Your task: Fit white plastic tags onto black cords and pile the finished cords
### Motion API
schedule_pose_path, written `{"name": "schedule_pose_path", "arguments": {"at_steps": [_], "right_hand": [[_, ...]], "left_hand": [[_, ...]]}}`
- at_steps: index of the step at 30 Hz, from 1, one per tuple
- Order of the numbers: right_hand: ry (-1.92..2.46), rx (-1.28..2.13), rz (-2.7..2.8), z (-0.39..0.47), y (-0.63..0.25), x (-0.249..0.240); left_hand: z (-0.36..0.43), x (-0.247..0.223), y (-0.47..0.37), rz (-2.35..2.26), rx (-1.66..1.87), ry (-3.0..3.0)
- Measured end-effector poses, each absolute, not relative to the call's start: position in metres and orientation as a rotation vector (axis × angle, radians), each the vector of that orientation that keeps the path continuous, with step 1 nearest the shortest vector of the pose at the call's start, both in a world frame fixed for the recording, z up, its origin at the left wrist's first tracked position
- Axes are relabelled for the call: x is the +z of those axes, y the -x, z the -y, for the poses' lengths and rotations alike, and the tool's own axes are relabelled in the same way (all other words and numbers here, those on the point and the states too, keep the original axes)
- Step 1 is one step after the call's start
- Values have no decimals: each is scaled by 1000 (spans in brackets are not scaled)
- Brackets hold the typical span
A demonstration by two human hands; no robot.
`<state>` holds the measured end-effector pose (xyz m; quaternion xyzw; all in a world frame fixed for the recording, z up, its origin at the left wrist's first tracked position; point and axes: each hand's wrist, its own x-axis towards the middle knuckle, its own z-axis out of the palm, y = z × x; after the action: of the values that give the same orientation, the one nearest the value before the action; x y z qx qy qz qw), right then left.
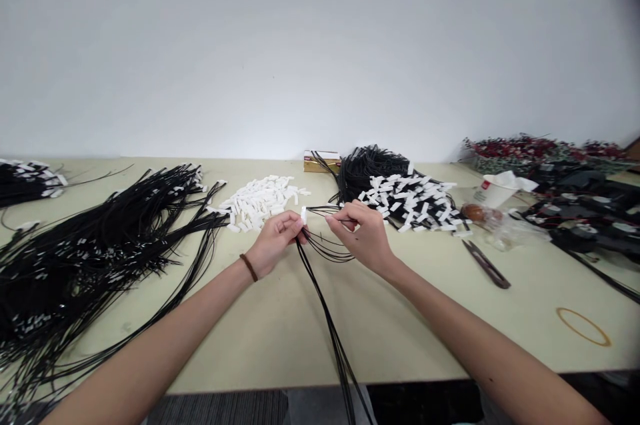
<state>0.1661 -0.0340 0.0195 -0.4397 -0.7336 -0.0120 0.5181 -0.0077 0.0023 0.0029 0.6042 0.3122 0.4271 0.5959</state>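
Observation:
Between the thumb and fingers of my left hand (280, 237) is a small white plastic connector (303, 215), held upright, with black wires (330, 331) running below it over the table's front edge. My right hand (364, 233) is closed in a pinch on thin black wires (323, 210) just right of the connector. Some of these wires join the connector's right side, while others loop beneath the right hand. Just beyond my left hand is a heap of loose white connectors (263, 198). Past my right hand, a pile of black wires carries white connectors (413, 201) on its ends.
Large bundles of black wires (100, 245) cover the left side. At right are scissor-like snips (486, 265), a rubber band (583, 327), a paper cup (495, 191) and a plastic bag (517, 231). A small box (320, 163) stands by the wall; red-and-green wiring (530, 148) lies far right.

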Motion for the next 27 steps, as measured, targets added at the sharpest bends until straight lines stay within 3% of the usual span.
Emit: {"name": "schedule_pose_path", "arguments": {"at_steps": [10, 20, 27], "right_hand": [[1165, 384, 1568, 34, -164, 21], [1060, -178, 1964, 34, -167, 20], [879, 142, 2103, 37, -166, 24]], "left_hand": [[-4, 3, 10, -742, 983, -1583], [-3, 5, 10, -737, 896, -1751], [-4, 1, 11, -666, 816, -1804]]}}
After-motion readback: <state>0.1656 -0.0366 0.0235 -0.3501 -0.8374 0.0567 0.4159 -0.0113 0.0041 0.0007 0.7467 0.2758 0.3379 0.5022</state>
